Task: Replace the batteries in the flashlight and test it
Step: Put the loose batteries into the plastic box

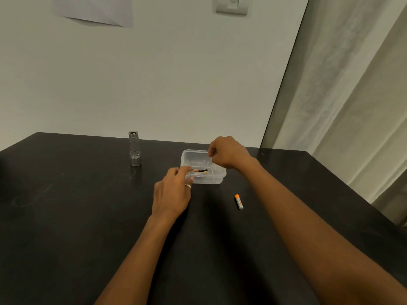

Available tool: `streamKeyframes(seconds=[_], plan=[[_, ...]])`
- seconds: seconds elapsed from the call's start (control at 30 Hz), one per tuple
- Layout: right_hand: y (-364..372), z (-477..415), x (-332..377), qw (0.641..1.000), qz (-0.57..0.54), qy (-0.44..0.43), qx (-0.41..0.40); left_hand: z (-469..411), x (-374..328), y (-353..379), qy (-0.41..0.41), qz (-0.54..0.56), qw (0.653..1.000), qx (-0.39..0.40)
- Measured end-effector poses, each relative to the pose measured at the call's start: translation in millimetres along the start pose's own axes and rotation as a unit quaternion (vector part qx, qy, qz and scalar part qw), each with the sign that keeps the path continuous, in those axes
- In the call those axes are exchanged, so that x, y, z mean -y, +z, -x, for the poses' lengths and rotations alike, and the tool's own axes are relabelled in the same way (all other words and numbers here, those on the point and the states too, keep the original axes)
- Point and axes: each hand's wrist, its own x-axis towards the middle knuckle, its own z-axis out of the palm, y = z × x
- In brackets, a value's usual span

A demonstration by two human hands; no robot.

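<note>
We list one black table (66, 205) with a matte, faintly smudged top. Standing on it toward the far left we record a silver flashlight (134, 148), upright on its end. Well apart to its right is a clear plastic container (217, 179), open-topped, and nearer us, right of that, one battery (239, 201) with an orange end, lying flat.

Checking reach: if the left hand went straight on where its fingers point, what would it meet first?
The clear container, whose near corner the left hand seems to grip; just beyond lies the black battery inside.
</note>
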Motion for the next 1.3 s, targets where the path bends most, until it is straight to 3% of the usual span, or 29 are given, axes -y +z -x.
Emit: streamKeyframes(seconds=[0.1, 0.3, 0.73, 0.87, 1.03, 1.13, 1.3], plan=[[-14, 29, -14, 0.998, -0.002, 0.045, -0.040, 0, -1, 1, 0.000, -0.002, 1.000, 0.002], [-5, 79, -24, 0.993, -0.003, 0.102, 0.065, 0, -1, 0, -0.007, -0.004, 1.000, 0.015], [20, 92, -19, 0.987, 0.026, 0.129, 0.093, 2, -3, -4, -0.020, -0.003, 1.000, 0.021], [11, 86, -14, 0.993, -0.016, 0.109, 0.051, 2, -5, -4, -0.020, -0.004, 1.000, 0.018], [-14, 52, 3, 0.993, -0.102, -0.011, -0.062, 1, -4, -4, -0.013, -0.007, 1.000, 0.015], [-15, 27, 14, 0.995, -0.081, -0.064, -0.014, 1, -5, -5, -0.008, -0.007, 1.000, 0.013], [6, 0, 20, 0.993, -0.023, -0.072, 0.096, 3, -4, -6, -0.002, -0.009, 1.000, 0.012]])
